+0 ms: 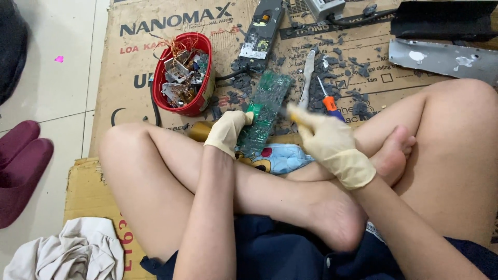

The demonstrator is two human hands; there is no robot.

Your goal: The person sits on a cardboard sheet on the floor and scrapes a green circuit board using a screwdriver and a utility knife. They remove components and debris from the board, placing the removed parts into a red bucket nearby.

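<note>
Your left hand [228,130] grips the green circuit board [264,111] at centre frame, propped over the cardboard [129,78]; your right hand [332,145] is closed on a blurred yellow-handled tool [296,117] at its edge. The red bowl [182,72] upper left holds stripped parts, and grey debris [353,67] suggests much dismantling is done. An orange screwdriver [329,102] lies beside.

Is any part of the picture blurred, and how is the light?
Head view: the tool tip in the right hand is motion-blurred; the left hand and green circuit board are sharp; light is soft and even, with faint shadows on the cardboard.
</note>
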